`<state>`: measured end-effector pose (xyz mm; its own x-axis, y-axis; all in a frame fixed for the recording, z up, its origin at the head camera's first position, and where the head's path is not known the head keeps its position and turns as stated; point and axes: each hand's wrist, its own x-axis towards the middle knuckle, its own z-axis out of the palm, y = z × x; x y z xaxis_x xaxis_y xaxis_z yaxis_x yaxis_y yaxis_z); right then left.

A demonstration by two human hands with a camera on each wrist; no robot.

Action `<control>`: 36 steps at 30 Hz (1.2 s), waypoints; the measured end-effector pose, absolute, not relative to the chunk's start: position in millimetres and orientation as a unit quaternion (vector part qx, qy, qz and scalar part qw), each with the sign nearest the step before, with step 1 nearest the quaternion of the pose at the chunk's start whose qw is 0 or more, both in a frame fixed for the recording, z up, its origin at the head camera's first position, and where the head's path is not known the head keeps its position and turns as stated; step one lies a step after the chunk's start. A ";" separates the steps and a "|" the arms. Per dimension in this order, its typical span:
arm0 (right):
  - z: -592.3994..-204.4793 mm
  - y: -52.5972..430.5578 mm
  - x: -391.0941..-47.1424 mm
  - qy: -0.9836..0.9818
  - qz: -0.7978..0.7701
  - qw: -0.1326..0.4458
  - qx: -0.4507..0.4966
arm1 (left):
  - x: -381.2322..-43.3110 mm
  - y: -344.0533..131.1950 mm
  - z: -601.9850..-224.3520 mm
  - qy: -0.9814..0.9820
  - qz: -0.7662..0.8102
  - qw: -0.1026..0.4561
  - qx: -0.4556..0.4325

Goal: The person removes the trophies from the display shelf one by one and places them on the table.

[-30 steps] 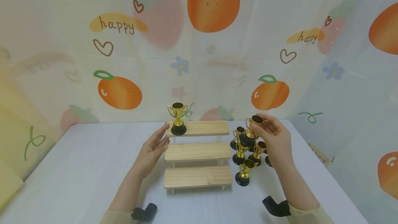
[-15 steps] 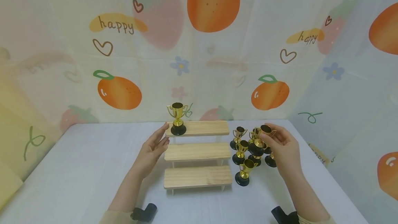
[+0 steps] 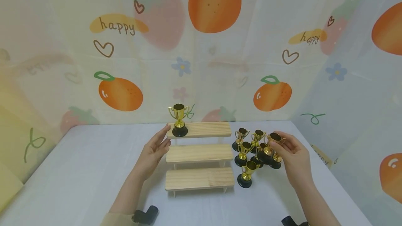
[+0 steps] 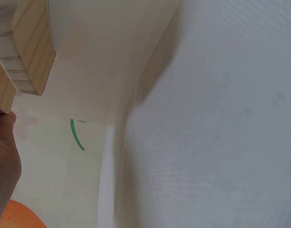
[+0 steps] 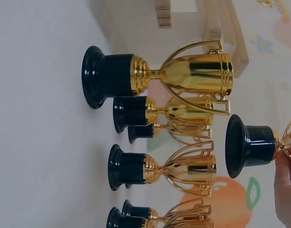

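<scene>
My left hand (image 3: 154, 152) is at the left end of the wooden three-step display stand (image 3: 201, 153), its fingers gripping the end of the top board. In the left wrist view a digit (image 4: 5, 130) meets the lower edge of that board. A small gold trophy cup (image 3: 179, 112) with a black base stands on the top step's left end. My right hand (image 3: 295, 154) pinches another trophy (image 5: 259, 145) by its cup, upright and raised above the trophies at the stand's right. In the right wrist view its base hangs higher than the standing cups.
Several gold trophies stand on the white table (image 3: 78, 170) right of the stand, the nearest trophy (image 3: 248, 173) beside the lowest step. A fruit-printed curtain (image 3: 216, 90) hangs behind the table's far edge.
My right hand has moved right and toward me, lowering the held trophy and uncovering trophies behind it. My left hand and the stand have stayed in place.
</scene>
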<state>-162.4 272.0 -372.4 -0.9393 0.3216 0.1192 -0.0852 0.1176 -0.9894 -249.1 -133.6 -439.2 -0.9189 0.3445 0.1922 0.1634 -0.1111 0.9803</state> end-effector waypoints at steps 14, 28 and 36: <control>-383.7 281.6 -156.3 -0.752 0.633 0.148 -0.112 | -250.5 -132.8 -439.3 0.673 0.712 0.062 0.187; -412.4 288.2 -153.4 -0.775 0.613 0.109 -0.108 | -244.8 -141.1 -441.4 0.671 0.714 0.056 0.190; -419.8 303.3 -150.3 -0.787 0.603 0.076 -0.102 | -249.1 -136.7 -442.0 0.668 0.714 0.060 0.202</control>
<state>-150.3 303.3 -419.8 -0.9677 0.2521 -0.0025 0.0682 0.2519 -0.9653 -249.1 -136.7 -442.0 -0.9112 0.3551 0.2090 0.1850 -0.1006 0.9776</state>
